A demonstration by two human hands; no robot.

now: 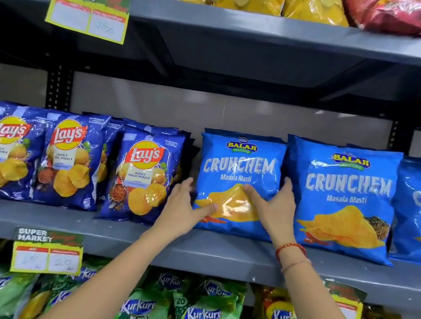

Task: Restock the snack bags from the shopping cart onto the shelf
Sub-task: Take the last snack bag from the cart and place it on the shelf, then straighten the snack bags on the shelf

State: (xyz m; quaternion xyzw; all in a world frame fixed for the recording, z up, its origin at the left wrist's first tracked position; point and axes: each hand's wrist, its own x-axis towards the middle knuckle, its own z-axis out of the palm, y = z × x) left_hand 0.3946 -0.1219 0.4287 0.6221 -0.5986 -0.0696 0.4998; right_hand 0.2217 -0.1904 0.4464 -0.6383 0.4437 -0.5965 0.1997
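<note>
Clearly, a light-blue chip bag [237, 185] is being settled upright on the middle shelf [110, 234], and it is framed from both sides so that it stands straight with its front face outward. The left hand [183, 207] is spread against the bag's left edge, with the thumb laid across the lower front and the fingers slipped into the gap beside the dark-blue chip bags [144, 174]; by this the bag is kept from leaning into that row. The right hand [273, 209] is pressed flat and wide on the bag's right half, with the fingers reaching up between it and the neighbouring light-blue bag [340, 198], so a slot is held open and the 2 bags are kept apart. Neither hand is closed in a full grasp; the bag is steadied more than carried, its bottom edge seemingly resting on the shelf board. More bags of the same kind are stacked behind it. The shopping cart is not in view. The placing of this bag is judged nearly finished, with only a last squaring left.
</note>
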